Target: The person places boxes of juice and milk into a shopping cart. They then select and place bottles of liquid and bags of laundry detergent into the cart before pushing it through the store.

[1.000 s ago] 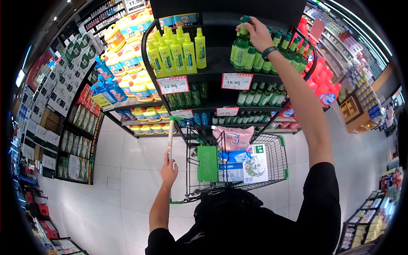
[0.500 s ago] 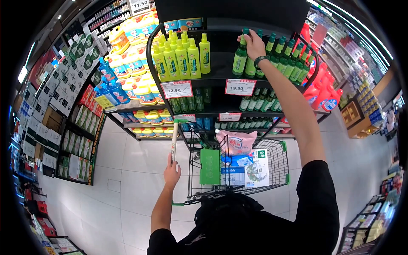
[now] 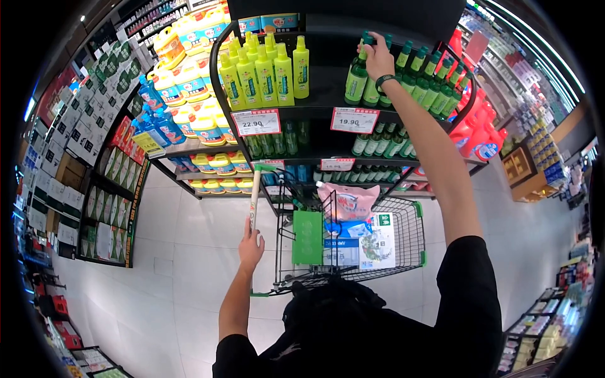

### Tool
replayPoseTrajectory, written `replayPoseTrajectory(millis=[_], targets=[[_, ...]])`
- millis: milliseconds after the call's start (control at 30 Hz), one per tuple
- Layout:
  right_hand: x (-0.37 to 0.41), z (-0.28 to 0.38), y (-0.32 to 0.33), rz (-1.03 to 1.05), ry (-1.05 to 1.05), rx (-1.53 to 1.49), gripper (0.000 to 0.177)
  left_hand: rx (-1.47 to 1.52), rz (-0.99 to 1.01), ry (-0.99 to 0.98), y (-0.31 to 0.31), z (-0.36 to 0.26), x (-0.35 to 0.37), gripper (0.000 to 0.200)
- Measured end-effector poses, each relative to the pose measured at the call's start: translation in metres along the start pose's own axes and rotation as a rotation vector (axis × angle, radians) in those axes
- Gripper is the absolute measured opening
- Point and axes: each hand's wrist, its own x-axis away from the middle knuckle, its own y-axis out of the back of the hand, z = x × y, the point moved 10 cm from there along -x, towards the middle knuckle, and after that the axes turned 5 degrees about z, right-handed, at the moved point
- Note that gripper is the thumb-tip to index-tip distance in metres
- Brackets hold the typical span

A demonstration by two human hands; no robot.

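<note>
My right hand (image 3: 380, 60) is closed around the neck of a green bottle (image 3: 355, 83) at the left end of the bottle row on the top shelf. The bottle has a light green label and leans slightly. More green bottles (image 3: 435, 79) stand just right of it, some partly behind my hand. My left hand (image 3: 251, 244) wraps round the pale handle (image 3: 254, 198) of a shopping cart (image 3: 409, 242). Inside the cart are a pink pouch (image 3: 353, 200), a blue pack (image 3: 346, 228) and a white printed box (image 3: 378, 249).
Yellow-green spray bottles (image 3: 265, 79) fill the shelf's left part. Price tags (image 3: 355, 120) hang on its front edge. Yellow jugs (image 3: 189, 85) are stacked to the left, red bottles (image 3: 479, 135) to the right. A boxed-goods display (image 3: 110, 201) stands farther left on the tiled floor.
The held bottle has shifted slightly right, closer to its neighbour. My left hand stays on the cart handle. The whole view has moved a little, with the shelf now higher in frame.
</note>
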Motion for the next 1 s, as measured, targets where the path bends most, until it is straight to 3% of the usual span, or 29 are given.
replayPoseTrajectory(millis=[67,133,200,267,333,400,433,500,567,667,733,867,967,1000], targets=[[-0.008,-0.006,0.003,-0.008,0.036,0.013,0.024,0.011,0.015,0.010,-0.002,0.003,-0.001,0.015],[-0.012,0.000,0.003,0.026,0.130,0.272,0.047,0.012,0.045,0.039,-0.007,0.006,0.001,0.016],[-0.016,-0.001,0.008,0.013,0.103,0.285,0.046,-0.009,0.004,0.000,-0.001,-0.001,0.002,0.016],[-0.001,0.027,0.017,0.028,0.055,0.143,0.061,-0.009,0.019,0.017,-0.002,0.002,0.002,0.015],[0.010,0.045,0.022,0.031,0.167,0.159,0.064,-0.003,0.028,0.024,-0.004,0.000,0.003,0.015],[0.039,0.094,0.032,-0.066,0.501,0.358,0.053,-0.022,0.020,0.023,-0.001,-0.002,0.004,0.015],[0.048,0.090,0.028,-0.056,0.498,0.349,0.053,-0.024,0.024,0.035,0.002,-0.003,0.006,0.015],[0.085,0.097,0.020,-0.152,0.719,0.431,0.038,-0.005,0.086,0.103,-0.001,-0.003,0.009,0.015],[0.130,0.095,-0.010,0.057,0.745,0.180,0.022,-0.004,0.075,0.106,-0.002,-0.001,0.012,0.015],[0.226,0.035,-0.088,0.460,0.420,0.008,0.017,0.007,0.073,0.107,-0.002,-0.004,0.023,0.015],[0.302,-0.009,-0.147,0.626,0.364,-0.010,0.010,0.011,0.070,0.121,-0.001,-0.004,0.026,0.015],[0.438,-0.107,-0.248,0.962,-0.107,-0.068,0.019,-0.006,0.067,0.146,0.004,-0.011,0.036,0.014],[0.510,-0.176,-0.285,1.006,-0.402,0.018,0.037,-0.007,0.073,0.184,0.005,-0.014,0.040,0.015],[0.519,-0.180,-0.292,1.016,-0.399,0.009,0.037,0.004,0.065,0.184,0.006,-0.014,0.043,0.016]])
